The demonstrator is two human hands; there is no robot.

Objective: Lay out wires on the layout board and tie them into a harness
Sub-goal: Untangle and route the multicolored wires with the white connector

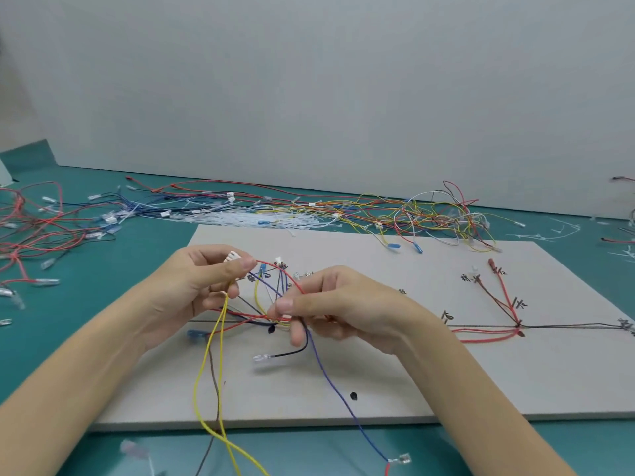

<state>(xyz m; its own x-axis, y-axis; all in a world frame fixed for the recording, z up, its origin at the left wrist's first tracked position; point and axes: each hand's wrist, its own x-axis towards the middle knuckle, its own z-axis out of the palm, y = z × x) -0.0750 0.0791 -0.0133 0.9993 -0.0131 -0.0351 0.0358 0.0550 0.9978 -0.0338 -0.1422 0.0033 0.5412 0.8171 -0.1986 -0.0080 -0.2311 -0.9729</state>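
Your left hand (192, 280) pinches a white connector (232, 257) between thumb and fingers, yellow wires (209, 341) dropping from it toward you. Your right hand (340, 305) pinches a bundle of red, blue and black wires (281, 317) just above the layout board (446, 379), which lies on the green desk (144, 242). Toward the board's right side, red and brown wires (498, 304) meet at one point. Loose wires and white cable ties (261, 219) lie heaped on the desk beyond the board.

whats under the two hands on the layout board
Under the left hand and right hand, the layout board shows handwritten marks, drawn lines and loose wires; whatever lies directly beneath the hands is covered.
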